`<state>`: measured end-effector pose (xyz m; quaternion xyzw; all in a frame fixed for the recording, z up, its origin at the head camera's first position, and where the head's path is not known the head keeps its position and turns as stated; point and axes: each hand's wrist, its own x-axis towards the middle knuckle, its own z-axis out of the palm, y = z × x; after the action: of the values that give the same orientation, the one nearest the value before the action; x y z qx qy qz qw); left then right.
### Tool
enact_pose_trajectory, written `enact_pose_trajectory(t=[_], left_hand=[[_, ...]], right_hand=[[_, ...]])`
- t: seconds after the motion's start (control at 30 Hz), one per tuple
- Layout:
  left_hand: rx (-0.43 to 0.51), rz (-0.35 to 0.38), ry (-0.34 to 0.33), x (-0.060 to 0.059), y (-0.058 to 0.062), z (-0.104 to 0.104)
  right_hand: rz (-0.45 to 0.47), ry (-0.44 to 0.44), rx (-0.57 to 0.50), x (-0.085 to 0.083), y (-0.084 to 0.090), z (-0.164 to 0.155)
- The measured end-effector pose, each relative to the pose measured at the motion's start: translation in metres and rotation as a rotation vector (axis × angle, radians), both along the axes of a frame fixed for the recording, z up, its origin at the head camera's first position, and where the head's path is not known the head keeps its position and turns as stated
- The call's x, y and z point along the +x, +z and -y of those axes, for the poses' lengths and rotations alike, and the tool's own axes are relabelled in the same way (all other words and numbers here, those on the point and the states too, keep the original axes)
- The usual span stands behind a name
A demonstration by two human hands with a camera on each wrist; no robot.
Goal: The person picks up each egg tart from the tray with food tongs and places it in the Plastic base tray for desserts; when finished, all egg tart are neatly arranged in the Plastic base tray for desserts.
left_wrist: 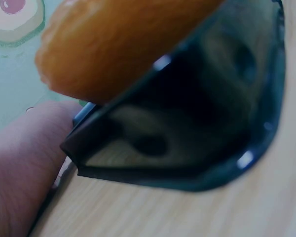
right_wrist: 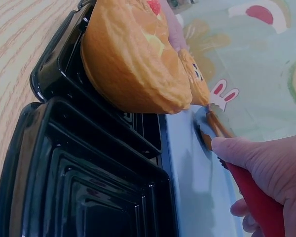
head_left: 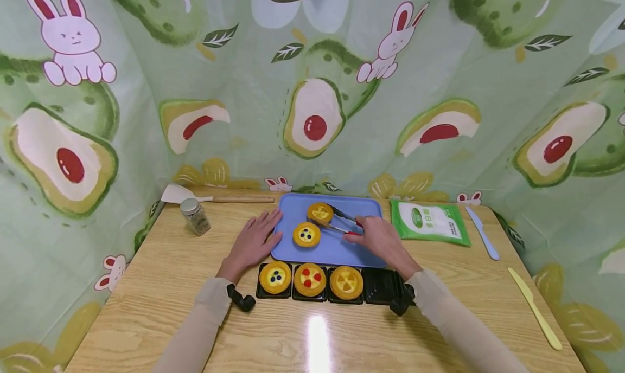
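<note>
My right hand point(head_left: 378, 236) grips red-handled tongs point(right_wrist: 254, 197). The tongs' arms reach left over the blue tray point(head_left: 351, 253), on either side of an egg tart with yellow wedge-shaped topping point(head_left: 319, 211); I cannot tell whether they squeeze it. Just in front of that tart, a tart with dark blue berries point(head_left: 306, 235) sits on the tray. My left hand point(head_left: 255, 237) lies with fingers extended at the tray's left edge and holds nothing. In the left wrist view, a tart point(left_wrist: 118, 44) in its black container point(left_wrist: 187, 118) hides most of this hand.
Before the tray, black containers hold a blueberry tart point(head_left: 275, 277), a red-topped tart point(head_left: 310, 279) and a wedge-topped tart point(head_left: 346, 282). Another black container point(right_wrist: 98, 197) stands rightmost. Around lie a spatula point(head_left: 234, 199), shaker jar point(head_left: 196, 218), green-white packet point(head_left: 432, 222), blue knife point(head_left: 482, 235) and yellow knife point(head_left: 536, 310).
</note>
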<state>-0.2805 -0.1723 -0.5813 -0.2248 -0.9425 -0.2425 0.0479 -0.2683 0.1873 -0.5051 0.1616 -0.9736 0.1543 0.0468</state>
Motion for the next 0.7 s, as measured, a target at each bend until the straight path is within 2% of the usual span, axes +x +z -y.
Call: enact_pose_trajectory(t=[0.33, 0.7], left_hand=[[-0.024, 0.027, 0.004, -0.001, -0.002, 0.001], [-0.017, 0.03, 0.004, -0.001, -0.002, 0.0]], right_hand=[[-0.005, 0.008, -0.04, 0.006, 0.006, -0.004], [-0.082, -0.013, -0.01, 0.029, 0.029, -0.018]])
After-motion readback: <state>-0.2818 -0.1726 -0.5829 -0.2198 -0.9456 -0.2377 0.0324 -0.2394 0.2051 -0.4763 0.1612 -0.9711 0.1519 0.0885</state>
